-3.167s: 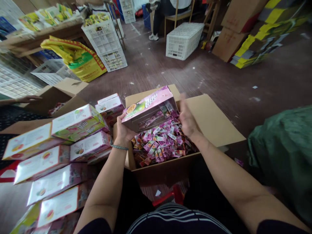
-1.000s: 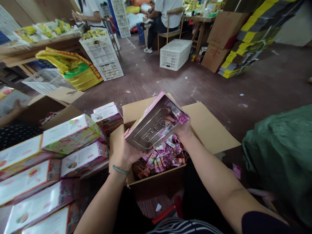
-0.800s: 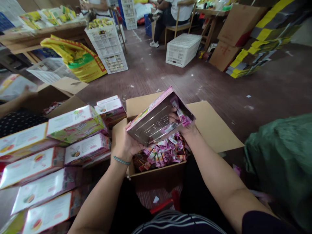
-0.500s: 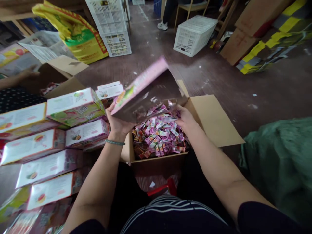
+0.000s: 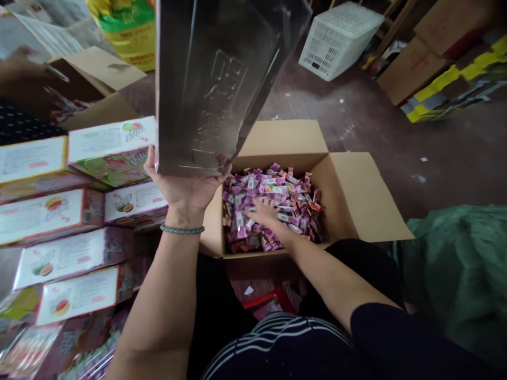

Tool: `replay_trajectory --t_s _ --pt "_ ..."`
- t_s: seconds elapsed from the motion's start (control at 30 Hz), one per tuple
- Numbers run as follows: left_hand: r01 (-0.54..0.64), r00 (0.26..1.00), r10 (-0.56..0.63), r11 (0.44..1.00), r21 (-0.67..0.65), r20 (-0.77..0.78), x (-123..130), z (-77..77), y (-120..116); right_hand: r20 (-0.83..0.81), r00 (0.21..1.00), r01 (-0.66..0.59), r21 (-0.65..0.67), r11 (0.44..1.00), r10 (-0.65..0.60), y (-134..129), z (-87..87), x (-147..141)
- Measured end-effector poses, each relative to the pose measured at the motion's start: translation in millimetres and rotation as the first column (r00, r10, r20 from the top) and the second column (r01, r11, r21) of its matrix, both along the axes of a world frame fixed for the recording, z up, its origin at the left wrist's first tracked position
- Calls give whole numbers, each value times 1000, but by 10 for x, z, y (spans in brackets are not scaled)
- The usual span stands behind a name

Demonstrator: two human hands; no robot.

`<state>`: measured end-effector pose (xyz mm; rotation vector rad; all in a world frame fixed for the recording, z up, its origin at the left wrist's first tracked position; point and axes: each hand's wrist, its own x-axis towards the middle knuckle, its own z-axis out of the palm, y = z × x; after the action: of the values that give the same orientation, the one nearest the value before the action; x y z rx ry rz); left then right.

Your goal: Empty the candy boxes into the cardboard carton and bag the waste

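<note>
My left hand [image 5: 184, 195] grips the lower end of a packaging box [image 5: 214, 89], held up tilted over the left side of a cardboard carton [image 5: 343, 198]. A dark, shiny face of the box, with outlined lettering, is turned towards me. Small pink and purple sachets [image 5: 297, 203] lie heaped inside the carton, some orange-red ones among them. On top of the heap rests my right hand [image 5: 266, 211], fingers spread and grasping nothing. The carton's flaps stand folded outwards.
Printed fruit boxes [image 5: 113, 150] stand in rows to my left. Beyond them, another person's hand [image 5: 24, 68] is at a second open carton [image 5: 99, 113]. A white crate [image 5: 336, 42] sits ahead, green sacking [image 5: 455, 264] to my right, and a yellow bag [image 5: 127, 34] behind the boxes.
The box has swung upright and nearer to me in my left hand. My right hand has left it and moved down onto the sachets. The view has tilted down.
</note>
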<state>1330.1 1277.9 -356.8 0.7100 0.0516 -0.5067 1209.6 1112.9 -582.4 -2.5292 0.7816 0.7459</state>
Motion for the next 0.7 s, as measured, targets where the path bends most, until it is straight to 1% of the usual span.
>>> replay_trajectory --t_s 0.07,0.1,0.13,0.2,0.27,0.3,0.33,0.37,0.4,0.43,0.47,0.5,0.53,0.57,0.6,0.63,0.67,0.7 --pt "-22 1000 22 999 29 0 12 4 -21 9 976 -216 -11 976 217 340 -103 -56" --pt "-23 1000 23 999 24 -11 17 -5 -46 11 959 -282 0 960 282 462 -139 -75" --pt "-14 999 14 1000 12 -29 20 -21 -79 12 949 -316 16 949 316 543 -162 -84" --pt "31 997 -31 1000 -2 -76 17 -70 -157 14 947 -322 51 945 321 592 -168 -64" --pt "81 990 -78 996 21 -120 10 -126 -226 -16 958 -283 127 951 287 521 -101 0" --pt "98 987 -92 995 36 -134 5 -152 -251 -39 967 -241 197 950 253 455 -36 36" --pt "106 985 -99 993 42 -142 1 -174 -269 -40 982 -162 297 941 182 375 53 67" --pt "117 982 -110 992 40 -151 -5 -191 -280 -20 997 -65 409 910 81 284 166 85" --pt "133 979 -126 991 32 -162 -13 -203 -287 15 999 20 509 860 -32 187 301 86" --pt "157 973 -151 987 17 -173 -25 -211 -293 76 984 83 601 795 -160 85 457 67" --pt "190 965 -187 982 0 -184 -45 -217 -304 157 939 122 684 719 -308 -18 632 29" --pt "233 953 -233 972 -19 -193 -74 -222 -321 238 856 133 757 639 -459 -117 823 -26" --pt "287 936 -289 957 -36 -200 -116 -229 -347 305 743 113 820 560 -596 -208 1025 -96" --pt "353 911 -355 934 -51 -209 -173 -237 -383 348 612 62 874 482 -710 -284 1232 -177" --pt "425 877 -429 903 -68 -218 -248 -248 -427 356 473 -10 917 399 -806 -342 1438 -269" --pt "499 833 -505 862 -89 -223 -344 -262 -476 339 356 -78 939 334 -871 -378 1636 -372" --pt "569 785 -579 815 -114 -222 -461 -278 -527 315 277 -119 949 293 -908 -391 1822 -487" --pt "629 735 -644 764 -141 -213 -596 -296 -577 287 195 -123 956 267 -938 -383 1991 -617"
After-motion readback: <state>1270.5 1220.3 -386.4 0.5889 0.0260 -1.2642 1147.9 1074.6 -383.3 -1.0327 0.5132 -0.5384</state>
